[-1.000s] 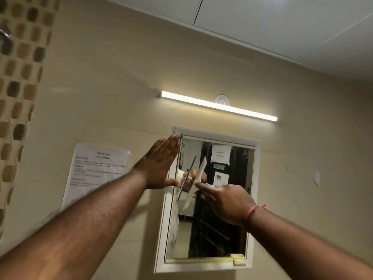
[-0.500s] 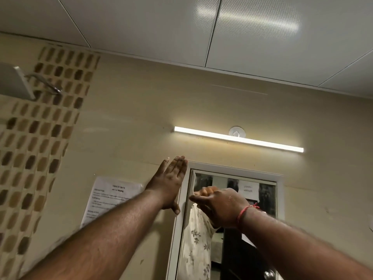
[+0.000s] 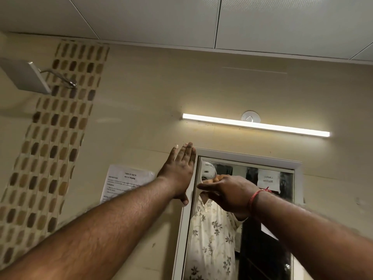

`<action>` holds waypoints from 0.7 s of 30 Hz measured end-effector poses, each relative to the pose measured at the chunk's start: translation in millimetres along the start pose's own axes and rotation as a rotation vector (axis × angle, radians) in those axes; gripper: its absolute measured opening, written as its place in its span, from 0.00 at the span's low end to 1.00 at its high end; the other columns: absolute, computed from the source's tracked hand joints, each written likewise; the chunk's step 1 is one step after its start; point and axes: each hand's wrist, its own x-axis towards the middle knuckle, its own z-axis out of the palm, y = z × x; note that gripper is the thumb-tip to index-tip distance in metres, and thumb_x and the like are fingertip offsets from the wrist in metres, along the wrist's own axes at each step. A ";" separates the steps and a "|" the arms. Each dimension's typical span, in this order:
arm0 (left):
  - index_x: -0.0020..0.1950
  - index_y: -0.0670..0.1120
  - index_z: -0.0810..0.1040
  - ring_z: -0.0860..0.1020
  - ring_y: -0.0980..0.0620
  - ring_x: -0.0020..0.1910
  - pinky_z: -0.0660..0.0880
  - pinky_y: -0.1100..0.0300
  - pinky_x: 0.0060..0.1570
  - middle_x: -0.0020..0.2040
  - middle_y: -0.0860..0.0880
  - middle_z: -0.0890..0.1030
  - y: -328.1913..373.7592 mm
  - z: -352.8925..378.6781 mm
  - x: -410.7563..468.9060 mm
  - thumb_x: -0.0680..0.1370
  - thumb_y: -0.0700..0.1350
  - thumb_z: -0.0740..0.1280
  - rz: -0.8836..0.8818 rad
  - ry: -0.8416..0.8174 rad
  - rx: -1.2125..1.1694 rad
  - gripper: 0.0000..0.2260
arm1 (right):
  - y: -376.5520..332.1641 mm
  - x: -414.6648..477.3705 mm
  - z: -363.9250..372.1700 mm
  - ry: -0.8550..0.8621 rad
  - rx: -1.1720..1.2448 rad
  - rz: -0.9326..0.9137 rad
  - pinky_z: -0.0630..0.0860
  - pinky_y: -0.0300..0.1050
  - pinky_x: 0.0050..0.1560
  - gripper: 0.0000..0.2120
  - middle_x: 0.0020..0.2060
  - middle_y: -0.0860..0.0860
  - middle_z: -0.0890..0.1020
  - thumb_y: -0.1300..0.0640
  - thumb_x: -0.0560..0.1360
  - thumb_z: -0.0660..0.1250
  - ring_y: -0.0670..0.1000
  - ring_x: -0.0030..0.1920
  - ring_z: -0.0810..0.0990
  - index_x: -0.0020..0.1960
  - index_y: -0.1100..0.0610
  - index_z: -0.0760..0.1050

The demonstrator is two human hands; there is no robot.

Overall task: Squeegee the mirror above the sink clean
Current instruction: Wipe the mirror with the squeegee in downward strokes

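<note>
The white-framed mirror (image 3: 262,259) hangs on the beige wall at lower right; it reflects a floral shirt and a dark doorway. My left hand (image 3: 178,172) lies flat, fingers together, on the wall against the frame's upper left corner. My right hand (image 3: 228,193), a red thread at its wrist, is curled against the glass near the mirror's top left corner. The squeegee it grips is hidden behind the hand and fingers. The sink is out of view.
A lit tube light (image 3: 256,125) runs just above the mirror frame (image 3: 248,155). A paper notice (image 3: 125,182) is taped left of the mirror. A square shower head (image 3: 24,76) juts from the mosaic tile strip (image 3: 60,128) at far left.
My right hand has carried the squeegee from the mirror's middle up to its top left corner, and the tool is hidden now. The view has tilted upward. My left hand stays flat by the frame.
</note>
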 end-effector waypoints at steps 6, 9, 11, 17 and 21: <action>0.82 0.33 0.24 0.29 0.33 0.86 0.39 0.33 0.87 0.83 0.31 0.24 2.2 3.2 -0.9 0.64 0.77 0.78 -0.001 -0.004 -0.005 0.80 | -2.3 -4.7 -1.2 0.009 0.035 -0.027 0.77 0.43 0.68 0.23 0.77 0.44 0.76 0.44 0.89 0.58 0.48 0.74 0.77 0.83 0.35 0.64; 0.82 0.33 0.24 0.29 0.33 0.86 0.37 0.34 0.87 0.83 0.31 0.25 2.8 3.7 -1.8 0.64 0.76 0.78 -0.001 -0.003 -0.006 0.80 | -2.3 -5.9 2.9 -0.005 0.048 -0.036 0.76 0.44 0.70 0.23 0.78 0.42 0.74 0.43 0.89 0.58 0.47 0.76 0.74 0.83 0.35 0.64; 0.82 0.33 0.24 0.30 0.33 0.86 0.37 0.34 0.87 0.83 0.31 0.24 3.2 4.1 -2.3 0.65 0.77 0.78 0.001 0.005 0.001 0.80 | -0.1 -5.8 5.1 0.001 0.044 -0.044 0.77 0.43 0.69 0.23 0.78 0.41 0.75 0.43 0.89 0.58 0.47 0.76 0.75 0.83 0.34 0.64; 0.82 0.33 0.24 0.31 0.32 0.87 0.37 0.34 0.87 0.83 0.31 0.25 3.5 6.5 -2.3 0.64 0.77 0.78 -0.001 0.012 0.007 0.81 | 0.4 -3.3 17.0 0.088 -0.079 -0.034 0.83 0.45 0.51 0.22 0.70 0.42 0.82 0.41 0.88 0.53 0.49 0.64 0.83 0.81 0.33 0.65; 0.82 0.33 0.24 0.30 0.33 0.86 0.37 0.34 0.87 0.83 0.31 0.25 4.0 6.0 -2.6 0.64 0.77 0.78 0.004 0.008 -0.004 0.81 | -12.8 -1.8 21.5 0.141 -0.154 0.017 0.83 0.48 0.44 0.22 0.60 0.48 0.85 0.45 0.90 0.51 0.52 0.54 0.86 0.82 0.38 0.66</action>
